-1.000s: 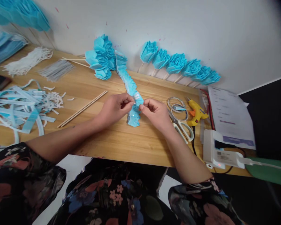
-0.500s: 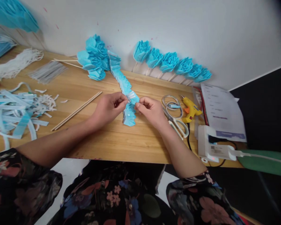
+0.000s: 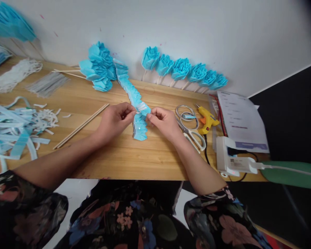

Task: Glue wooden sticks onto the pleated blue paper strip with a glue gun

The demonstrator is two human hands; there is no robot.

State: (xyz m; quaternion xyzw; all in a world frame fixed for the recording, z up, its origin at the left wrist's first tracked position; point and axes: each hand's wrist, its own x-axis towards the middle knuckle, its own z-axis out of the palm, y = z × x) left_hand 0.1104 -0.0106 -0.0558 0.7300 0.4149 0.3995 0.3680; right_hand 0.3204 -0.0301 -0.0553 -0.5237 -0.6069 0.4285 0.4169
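Note:
A row of overlapping light-blue petals (image 3: 131, 89) runs over the wooden table from near a cluster of blue flowers toward me. Above the near part of this row, my two hands pinch one pleated petal (image 3: 143, 107) between them. My left hand (image 3: 115, 119) is closed at the petal's left edge, thumb against the fingers. My right hand (image 3: 164, 123) grips its right edge between thumb and fingertips. White creases show on the petal. The near end of the row (image 3: 140, 134) lies below my fingers.
Two wooden sticks (image 3: 81, 126) and a heap of cut strips (image 3: 20, 128) lie to the left. On the right are scissors (image 3: 194, 136), a tape roll (image 3: 186, 112), a yellow glue gun (image 3: 207, 119) and a power strip (image 3: 224, 155). Stemmed blue flowers (image 3: 180, 68) lean against the wall.
The whole view has shifted slightly, so things appear a little further left. Both hands keep their pinch on the petal, with hardly any movement of their own.

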